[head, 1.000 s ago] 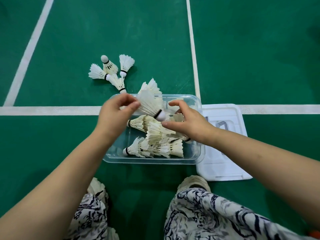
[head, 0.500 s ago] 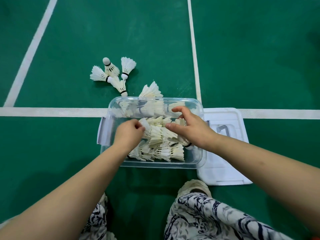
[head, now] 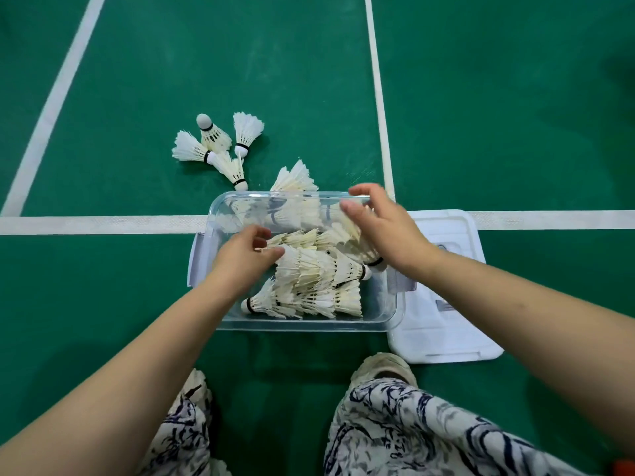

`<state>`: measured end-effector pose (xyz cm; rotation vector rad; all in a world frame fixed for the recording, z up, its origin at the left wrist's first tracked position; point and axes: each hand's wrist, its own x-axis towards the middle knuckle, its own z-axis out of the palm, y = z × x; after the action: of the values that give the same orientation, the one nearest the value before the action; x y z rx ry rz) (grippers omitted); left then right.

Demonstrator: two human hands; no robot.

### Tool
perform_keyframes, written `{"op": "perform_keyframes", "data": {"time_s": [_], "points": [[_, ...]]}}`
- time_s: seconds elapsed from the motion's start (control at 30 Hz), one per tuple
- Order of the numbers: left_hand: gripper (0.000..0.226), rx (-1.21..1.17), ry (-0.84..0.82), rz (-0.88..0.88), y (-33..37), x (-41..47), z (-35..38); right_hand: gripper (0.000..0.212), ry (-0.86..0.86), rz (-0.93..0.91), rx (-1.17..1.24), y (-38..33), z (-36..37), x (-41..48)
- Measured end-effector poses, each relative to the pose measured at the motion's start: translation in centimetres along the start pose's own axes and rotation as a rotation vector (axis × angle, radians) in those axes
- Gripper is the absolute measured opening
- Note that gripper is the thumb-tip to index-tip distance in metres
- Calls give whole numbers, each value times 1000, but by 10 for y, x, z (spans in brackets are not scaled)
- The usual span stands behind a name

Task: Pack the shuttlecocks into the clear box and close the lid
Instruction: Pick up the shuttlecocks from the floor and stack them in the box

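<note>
Clear box (head: 302, 324) on the green floor (head: 498, 108), open-topped, holding a heap of shuttlecocks (head: 319, 280) laid mostly on their sides, feathers overlapping, two corks showing at the left and right ends of the heap. Left hand (head: 245, 257) inside the box at its left side, fingers loosely curled, fingertips touching the feathers at the heap's left edge; whether it pinches one cannot be told. Right hand (head: 385, 231) over the far right part of the box, fingers spread and slack, palm down, its underside resting on or just above a shuttlecock whose black band shows near the wrist; no grip visible. One more shuttlecock (head: 295, 178) stands tilted against the outside of the far wall, feathers rising above the rim. Lid (head: 446, 304), white, flat on the floor just right of the box, its left edge tucked under the box's right rim. Four loose shuttlecocks (head: 220, 146) clustered on the floor beyond the far left corner, apart from the box. White court lines (head: 86, 225) pass under the box and away from it. Bare floor lies open left and far. Person's patterned trousers (head: 412, 431) and shoe (head: 381, 367) near the box's near side
</note>
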<state>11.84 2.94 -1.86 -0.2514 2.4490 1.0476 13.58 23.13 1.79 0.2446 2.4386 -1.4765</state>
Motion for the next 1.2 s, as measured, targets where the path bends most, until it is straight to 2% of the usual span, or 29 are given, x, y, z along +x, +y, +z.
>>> {"op": "perform_keyframes", "data": {"time_s": [0.13,0.23,0.37,0.47,0.53,0.63,0.73,0.87,1.0,1.1,1.2], "points": [[23,99,17,164,20,-8,-14,32,213,39,146,-10,-15,11],[24,159,59,265,33,-13,-21,29,250,58,183,-9,-17,13],[30,79,69,422,50,-26,-26,46,154,60,97,-10,-8,13],[40,104,17,578,65,-34,-24,43,47,52,23,-17,2,18],[34,164,29,603,69,-35,-20,39,-5,3,21,-26,12,21],[3,171,83,593,66,-36,-20,44,-47,-52,68,-40,22,21],[6,193,196,543,52,-30,-30,39,-52,-80,95,-39,23,23],[11,421,332,367,21,-15,-43,31,-22,-4,114,-18,19,26],[14,586,338,282,-1,-11,-29,23,-43,65,130,-2,22,23],[14,556,265,226,-5,-10,-15,22,-86,75,125,0,26,19],[17,414,179,156,-7,-7,-9,23,-121,82,132,1,27,15]]}}
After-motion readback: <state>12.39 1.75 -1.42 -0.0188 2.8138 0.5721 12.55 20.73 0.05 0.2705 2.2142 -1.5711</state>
